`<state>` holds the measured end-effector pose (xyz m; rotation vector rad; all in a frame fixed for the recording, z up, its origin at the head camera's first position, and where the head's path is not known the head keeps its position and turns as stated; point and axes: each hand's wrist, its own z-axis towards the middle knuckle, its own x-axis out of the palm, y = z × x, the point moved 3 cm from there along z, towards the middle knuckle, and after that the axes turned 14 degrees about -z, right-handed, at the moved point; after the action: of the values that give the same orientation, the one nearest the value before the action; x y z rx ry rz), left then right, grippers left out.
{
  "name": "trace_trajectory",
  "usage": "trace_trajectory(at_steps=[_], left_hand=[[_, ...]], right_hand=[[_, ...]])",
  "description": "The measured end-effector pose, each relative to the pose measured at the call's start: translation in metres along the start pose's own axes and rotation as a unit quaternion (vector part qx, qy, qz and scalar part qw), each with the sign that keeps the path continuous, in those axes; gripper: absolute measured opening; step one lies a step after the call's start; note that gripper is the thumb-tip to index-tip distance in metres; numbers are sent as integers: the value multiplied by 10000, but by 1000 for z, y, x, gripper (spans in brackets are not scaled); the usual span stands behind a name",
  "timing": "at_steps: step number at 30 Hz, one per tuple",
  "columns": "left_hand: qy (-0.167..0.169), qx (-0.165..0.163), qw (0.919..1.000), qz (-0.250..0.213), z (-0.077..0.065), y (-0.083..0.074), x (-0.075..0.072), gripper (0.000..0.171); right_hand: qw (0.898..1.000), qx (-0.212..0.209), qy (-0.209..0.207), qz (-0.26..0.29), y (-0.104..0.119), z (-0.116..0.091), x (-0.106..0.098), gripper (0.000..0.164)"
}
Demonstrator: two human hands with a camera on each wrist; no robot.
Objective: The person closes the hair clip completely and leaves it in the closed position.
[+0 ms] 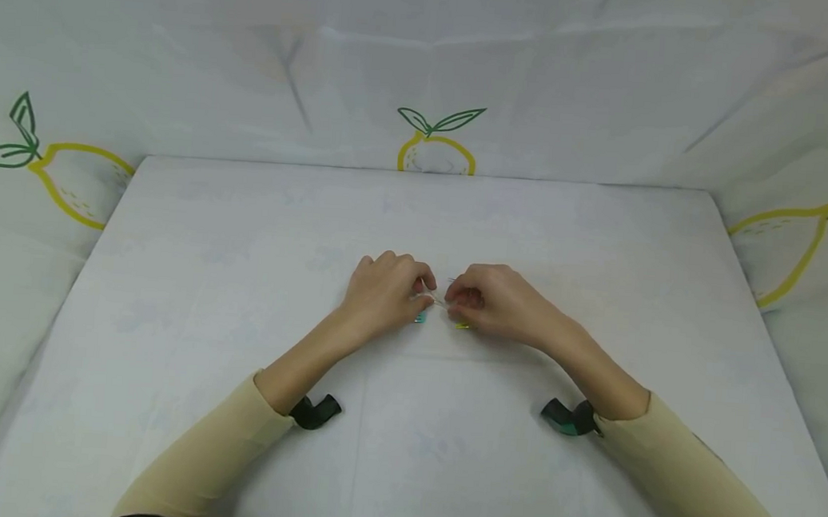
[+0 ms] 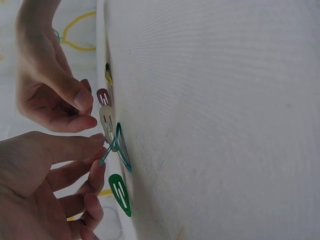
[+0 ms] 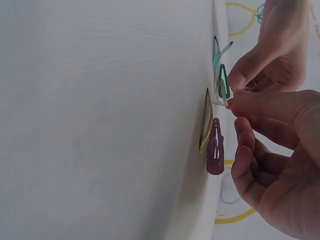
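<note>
Between the two hands is a whitish snap hair clip, partly hidden by fingers. My left hand pinches one end of it with thumb and forefinger. At the other end, the fingertips of my right hand pinch it too. A teal snap hair clip, bent open, lies by the left fingers, with a green hair clip beyond it. Beside the right hand are a purple hair clip and a yellow hair clip, which stands sprung open.
A white cloth covers the table, and a white curtain with lemon drawings hangs behind and at both sides. Dark curved wrist mounts stick out below each forearm, close to the tabletop.
</note>
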<state>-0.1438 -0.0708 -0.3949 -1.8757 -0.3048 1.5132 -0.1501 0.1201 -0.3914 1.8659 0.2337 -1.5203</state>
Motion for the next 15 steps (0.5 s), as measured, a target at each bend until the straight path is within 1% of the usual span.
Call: trace_trajectory(at_steps=[6, 10, 15], left_hand=[[63, -71, 9999, -67, 0, 4, 0, 13], [107, -133, 9996, -207, 0, 7, -1, 15], [173, -130, 9990, -382, 0, 11, -3, 18]], right_hand=[[9999, 0, 97, -57, 3, 6, 1, 11], [9999, -14, 116, -74, 3, 7, 2, 11], [9999, -81, 131, -31, 2, 8, 4, 12]])
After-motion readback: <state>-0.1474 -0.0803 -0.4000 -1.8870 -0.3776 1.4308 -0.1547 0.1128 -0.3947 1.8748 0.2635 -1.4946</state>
